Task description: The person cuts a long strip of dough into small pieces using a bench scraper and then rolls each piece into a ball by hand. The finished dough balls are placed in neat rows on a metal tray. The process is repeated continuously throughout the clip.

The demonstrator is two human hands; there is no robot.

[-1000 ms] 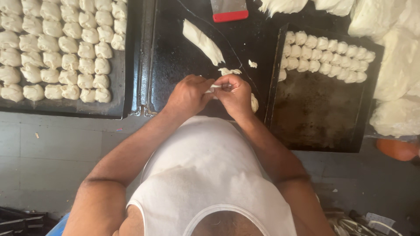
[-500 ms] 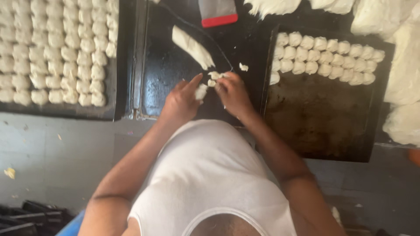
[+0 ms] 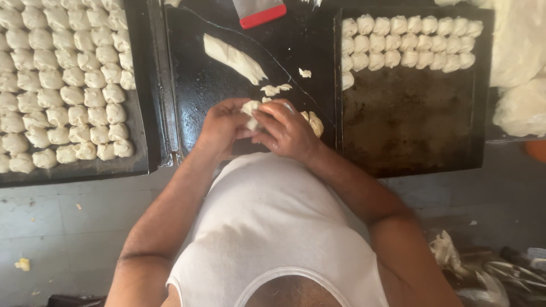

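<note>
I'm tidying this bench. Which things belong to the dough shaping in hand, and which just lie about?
In use:
left hand
right hand
dough piece between both hands
dough strip
dough scraps
right tray, partly filled
left tray, nearly full

Lying about:
red-handled scraper
crumpled plastic on the floor

Left tray (image 3: pixel 149 113): nearly full w/ rows of dough pieces (image 3: pixel 62 74). Right tray (image 3: pixel 409 125): three rows of dough balls (image 3: pixel 409 42) along top, rest bare. Red-handled scraper (image 3: pixel 259 11) at top edge. Long dough strip (image 3: pixel 234 57) on middle sheet, scraps (image 3: pixel 276 89) beside it.
</note>
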